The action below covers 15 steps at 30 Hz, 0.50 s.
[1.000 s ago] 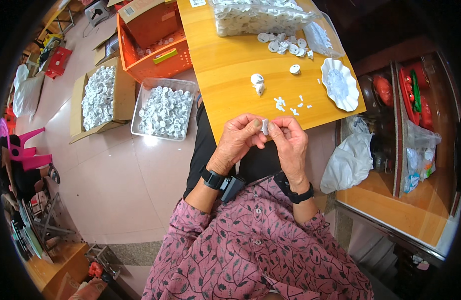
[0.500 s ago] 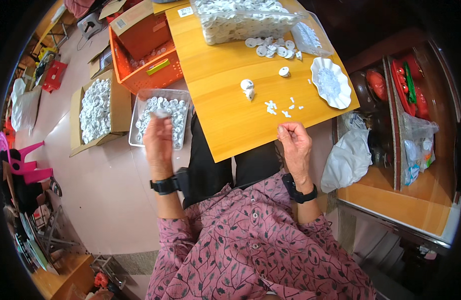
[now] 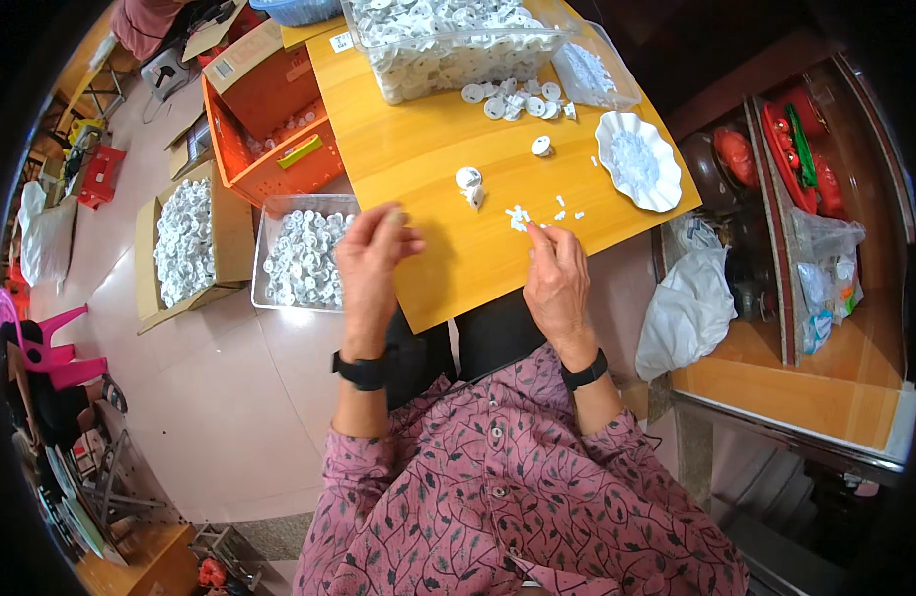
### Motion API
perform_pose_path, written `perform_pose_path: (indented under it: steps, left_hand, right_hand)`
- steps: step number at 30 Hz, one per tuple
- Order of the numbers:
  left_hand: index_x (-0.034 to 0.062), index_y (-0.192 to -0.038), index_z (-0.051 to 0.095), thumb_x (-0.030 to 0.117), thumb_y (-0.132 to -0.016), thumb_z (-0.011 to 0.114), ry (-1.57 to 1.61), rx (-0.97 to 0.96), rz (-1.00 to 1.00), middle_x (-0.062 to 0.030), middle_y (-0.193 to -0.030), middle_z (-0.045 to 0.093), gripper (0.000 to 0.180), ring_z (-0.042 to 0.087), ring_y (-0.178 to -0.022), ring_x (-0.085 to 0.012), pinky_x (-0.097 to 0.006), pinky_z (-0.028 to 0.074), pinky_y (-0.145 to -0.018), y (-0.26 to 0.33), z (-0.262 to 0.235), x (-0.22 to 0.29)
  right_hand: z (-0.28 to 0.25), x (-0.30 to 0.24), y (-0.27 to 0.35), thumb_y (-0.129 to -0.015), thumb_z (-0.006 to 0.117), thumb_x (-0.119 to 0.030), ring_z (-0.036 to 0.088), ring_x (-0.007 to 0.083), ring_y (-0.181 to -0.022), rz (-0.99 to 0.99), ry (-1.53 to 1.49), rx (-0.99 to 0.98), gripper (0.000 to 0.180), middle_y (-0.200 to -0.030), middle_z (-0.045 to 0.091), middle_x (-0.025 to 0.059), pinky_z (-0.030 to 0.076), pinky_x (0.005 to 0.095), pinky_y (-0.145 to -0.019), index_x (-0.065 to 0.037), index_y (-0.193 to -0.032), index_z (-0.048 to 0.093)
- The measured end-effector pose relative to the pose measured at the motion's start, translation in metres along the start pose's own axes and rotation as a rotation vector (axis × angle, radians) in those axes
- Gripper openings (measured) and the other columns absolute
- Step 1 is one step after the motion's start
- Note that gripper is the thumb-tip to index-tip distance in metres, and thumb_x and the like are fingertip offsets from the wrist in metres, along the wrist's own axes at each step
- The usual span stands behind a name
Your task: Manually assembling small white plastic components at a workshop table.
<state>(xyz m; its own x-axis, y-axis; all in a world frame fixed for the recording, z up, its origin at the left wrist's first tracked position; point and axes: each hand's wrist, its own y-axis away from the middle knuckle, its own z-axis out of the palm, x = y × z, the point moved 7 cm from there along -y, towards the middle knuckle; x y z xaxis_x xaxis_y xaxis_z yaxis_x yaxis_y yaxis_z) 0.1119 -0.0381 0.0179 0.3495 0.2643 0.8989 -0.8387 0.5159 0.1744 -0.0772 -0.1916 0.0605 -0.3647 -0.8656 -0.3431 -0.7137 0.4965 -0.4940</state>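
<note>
My left hand (image 3: 374, 258) hovers over the table's left edge, fingers parted, with nothing seen in it. At the small pile of tiny white plastic pieces (image 3: 519, 216) are the fingertips of my right hand (image 3: 557, 276), thumb and forefinger pressed together. Whatever lies between those tips is too small to make out. Two round white plastic parts (image 3: 469, 179) lean together on the wooden table (image 3: 398, 149), beyond my hands. Another round white part (image 3: 542, 146) rests farther right. More tiny pieces (image 3: 561, 214) lie scattered to the right of the pile.
A clear bin (image 3: 458, 60) heaped with white parts stands at the table's back. A scalloped white dish (image 3: 667, 184) holds small clear pieces at the right. Left of the table are a clear tub (image 3: 264, 268), a cardboard box (image 3: 234, 223) and an orange crate (image 3: 279, 164).
My left hand has come from above the clear tub to the table edge, and the round white part it held is gone from it. My right hand has reached to the tiny pieces.
</note>
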Motion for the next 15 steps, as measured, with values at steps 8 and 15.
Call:
perform_pose_path:
  steps: [8, 15]
  left_hand:
    - [-0.002, -0.117, 0.065, 0.008, -0.091, 0.067, -0.744, -0.045, 0.365, -0.0109, -0.092, 0.063, 0.028, 0.064, -0.069, -0.0158, -0.028, 0.054, -0.062, -0.006, 0.073, -0.014]
    - [0.0006, -0.098, 0.071, 0.014, -0.084, 0.074, -0.978, -0.038, 0.488, -0.0176, -0.084, 0.058, 0.019, 0.061, -0.069, -0.03, -0.04, 0.049, -0.063, -0.009, 0.086, -0.017]
  right_hand:
    - [0.001, 0.0, 0.008, -0.082, 0.062, 0.002, 0.057, 0.0323, -0.095, -0.037, 0.001, -0.04, 0.018, -0.102, 0.058, 0.0139, 0.046, 0.0418, -0.084, 0.002, -0.1, 0.066]
    - [-0.005, 0.006, 0.013, -0.081, 0.062, 0.004, 0.058, 0.0341, -0.096, 0.034, -0.14, -0.011, 0.014, -0.1, 0.058, 0.0148, 0.047, 0.0433, -0.087, 0.002, -0.095, 0.064]
